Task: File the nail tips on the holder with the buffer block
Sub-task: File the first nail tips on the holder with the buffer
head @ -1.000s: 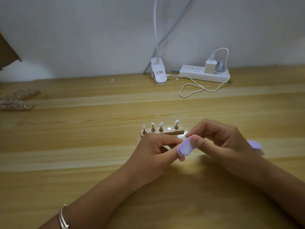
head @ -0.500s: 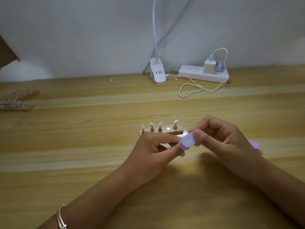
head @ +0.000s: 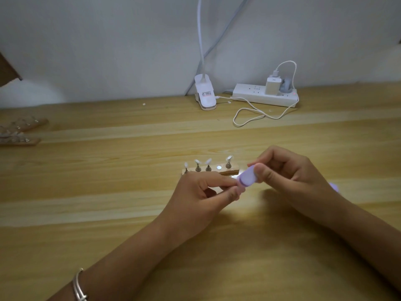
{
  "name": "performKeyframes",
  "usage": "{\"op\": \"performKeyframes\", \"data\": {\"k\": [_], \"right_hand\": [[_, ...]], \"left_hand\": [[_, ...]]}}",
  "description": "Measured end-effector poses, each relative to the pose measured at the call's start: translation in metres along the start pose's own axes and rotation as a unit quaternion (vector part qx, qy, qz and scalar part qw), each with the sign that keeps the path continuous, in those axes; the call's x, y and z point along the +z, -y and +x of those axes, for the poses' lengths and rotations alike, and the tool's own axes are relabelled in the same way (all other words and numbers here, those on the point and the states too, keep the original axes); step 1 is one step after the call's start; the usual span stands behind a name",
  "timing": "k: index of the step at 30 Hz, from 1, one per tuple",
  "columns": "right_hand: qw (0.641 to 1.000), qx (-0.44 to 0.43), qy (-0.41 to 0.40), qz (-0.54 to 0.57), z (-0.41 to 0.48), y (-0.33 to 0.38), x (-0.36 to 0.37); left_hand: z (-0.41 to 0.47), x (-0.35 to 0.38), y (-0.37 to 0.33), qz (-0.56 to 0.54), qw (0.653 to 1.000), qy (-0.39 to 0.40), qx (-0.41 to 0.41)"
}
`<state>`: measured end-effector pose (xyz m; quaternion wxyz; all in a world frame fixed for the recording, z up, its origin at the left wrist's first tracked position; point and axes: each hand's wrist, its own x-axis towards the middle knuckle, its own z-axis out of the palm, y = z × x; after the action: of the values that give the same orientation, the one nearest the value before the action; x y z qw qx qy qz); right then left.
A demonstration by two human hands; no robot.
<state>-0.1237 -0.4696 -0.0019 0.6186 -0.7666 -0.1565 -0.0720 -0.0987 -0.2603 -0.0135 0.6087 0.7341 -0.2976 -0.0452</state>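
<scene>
A small wooden holder (head: pixel 233 170) lies at the table's middle with several nail tips (head: pixel 207 161) standing on metal pegs and one bare silver spot. My right hand (head: pixel 288 177) grips a lilac buffer block (head: pixel 248 178), whose other end shows past the wrist. My left hand (head: pixel 201 196) pinches something small between thumb and forefinger right against the block's near end; the pinched item is hidden by the fingers. Both hands sit just in front of the holder.
A white clip lamp (head: pixel 205 94) and a white power strip (head: pixel 264 95) with a charger and looped cable (head: pixel 249 118) stand at the back by the wall. More wooden holders (head: pixel 19 131) lie at the far left.
The buffer block and my right hand have shifted slightly right and up along the left fingertips. The holder has not moved.
</scene>
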Motion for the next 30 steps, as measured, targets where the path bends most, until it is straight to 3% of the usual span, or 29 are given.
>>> {"op": "performKeyframes", "data": {"k": [7,12,17,23,27,30], "right_hand": [[0.998,-0.022,0.042,-0.046,-0.005,-0.001,0.011],[1.0,0.007,-0.014,-0.003,-0.001,-0.003,-0.003],[0.995,-0.038,0.033,-0.085,-0.007,-0.002,0.01],[0.997,-0.003,-0.041,0.066,-0.001,0.0,-0.009],[0.999,-0.011,0.032,0.013,-0.005,0.001,0.003],[1.0,-0.009,0.0,-0.005,-0.004,0.002,-0.002]], "left_hand": [[-0.001,-0.002,0.001,0.017,1.0,0.001,0.022],[0.001,0.001,0.004,0.02,1.0,-0.019,0.005],[0.001,-0.002,0.003,0.024,0.999,-0.012,0.024],[0.0,0.002,0.002,0.035,0.999,-0.023,0.024],[0.0,0.0,0.001,0.037,0.998,0.003,0.043],[0.0,0.001,0.0,0.034,0.999,-0.012,0.032]]}}
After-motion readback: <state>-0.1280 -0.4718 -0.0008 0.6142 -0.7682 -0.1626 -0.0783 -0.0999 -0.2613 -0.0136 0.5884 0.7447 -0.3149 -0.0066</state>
